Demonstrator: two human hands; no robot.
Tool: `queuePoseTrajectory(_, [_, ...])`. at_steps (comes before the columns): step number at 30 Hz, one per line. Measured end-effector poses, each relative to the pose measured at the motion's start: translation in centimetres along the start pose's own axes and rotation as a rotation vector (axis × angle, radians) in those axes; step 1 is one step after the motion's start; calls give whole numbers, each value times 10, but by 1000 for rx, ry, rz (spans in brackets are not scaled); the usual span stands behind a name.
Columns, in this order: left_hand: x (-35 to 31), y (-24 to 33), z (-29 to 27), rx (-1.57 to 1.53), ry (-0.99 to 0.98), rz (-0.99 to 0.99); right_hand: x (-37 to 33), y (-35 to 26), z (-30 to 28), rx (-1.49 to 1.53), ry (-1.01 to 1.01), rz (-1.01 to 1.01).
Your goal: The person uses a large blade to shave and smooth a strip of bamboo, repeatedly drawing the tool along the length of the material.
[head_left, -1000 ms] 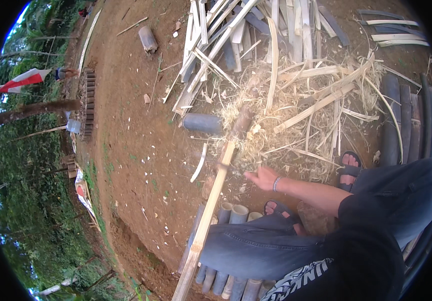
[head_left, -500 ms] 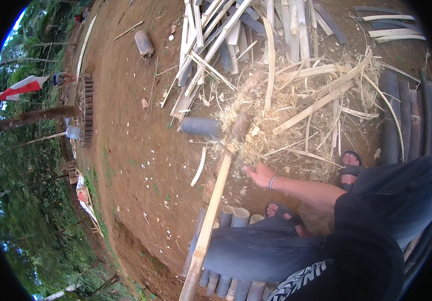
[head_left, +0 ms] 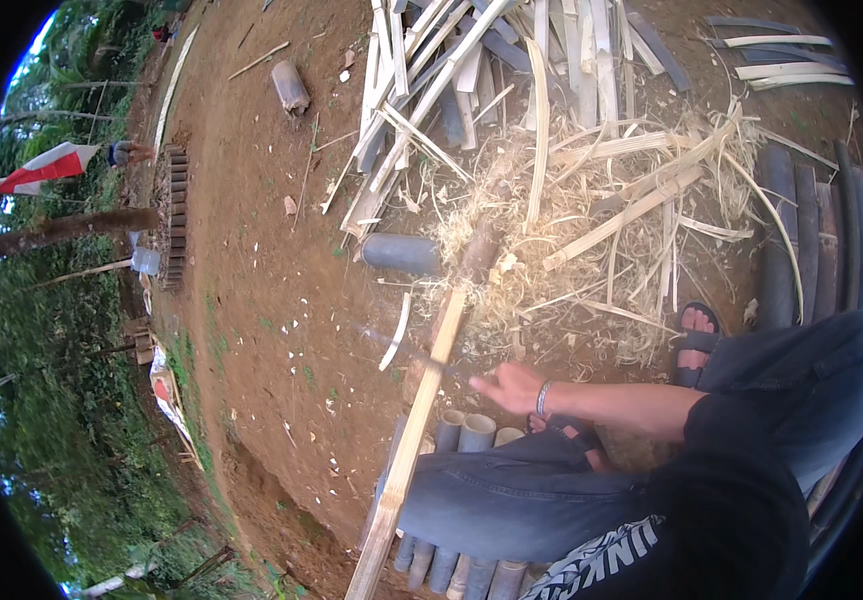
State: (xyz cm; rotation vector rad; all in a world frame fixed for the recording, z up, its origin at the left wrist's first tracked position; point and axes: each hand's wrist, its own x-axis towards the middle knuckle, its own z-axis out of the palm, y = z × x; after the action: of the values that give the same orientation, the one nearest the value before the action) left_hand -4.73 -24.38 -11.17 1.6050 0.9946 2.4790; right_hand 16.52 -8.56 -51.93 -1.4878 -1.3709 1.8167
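My right hand (head_left: pixel 511 388), with a bracelet at the wrist, is closed on the handle of a knife (head_left: pixel 451 371). Its blurred blade lies across a long pale bamboo strip (head_left: pixel 413 430). The strip slants from the bottom edge up to a worn log (head_left: pixel 478 252), where its far end rests among curly shavings (head_left: pixel 511 290). My left hand is out of view. The strip's near end passes beyond the bottom edge, so whatever holds it there is hidden.
Split bamboo strips (head_left: pixel 451 75) lie piled ahead, with loose strips (head_left: pixel 621 220) on the shavings. A dark bamboo piece (head_left: pixel 399 253) lies left of the log. Bamboo poles (head_left: pixel 777 230) form a low seat at right; cut bamboo ends (head_left: pixel 476 432) show beside my left leg.
My right hand has drawn the knife back toward me along the bamboo strip, from near its far end. The strip's near end has shifted slightly left.
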Motion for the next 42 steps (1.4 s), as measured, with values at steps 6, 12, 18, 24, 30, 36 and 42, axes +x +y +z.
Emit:
queuePoseTrajectory(6, [21,16,-37,-40,-82,-83,28,27,-25,-68,59,93])
queuePoseTrajectory(12, [14,7,-28,-91,75,-98,-15,-8,16,135,5,-49])
queuePoseTrajectory(18, [18,-8,-7,185,325,-65,-27,-11,5,-148,-30,-309])
queuePoseTrajectory(24, [15,-16,-11,411,361,-86,-2,8,21,88,94,33])
queuePoseTrajectory(30, [22,-27,-17,441,403,-36,-53,-36,37,-258,26,-450])
queuePoseTrajectory(36, [29,-26,-34,452,406,-54,8,21,-16,-4,125,122])
queuePoseTrajectory(42, [28,-23,-26,416,363,-91,-25,6,31,-182,135,-304])
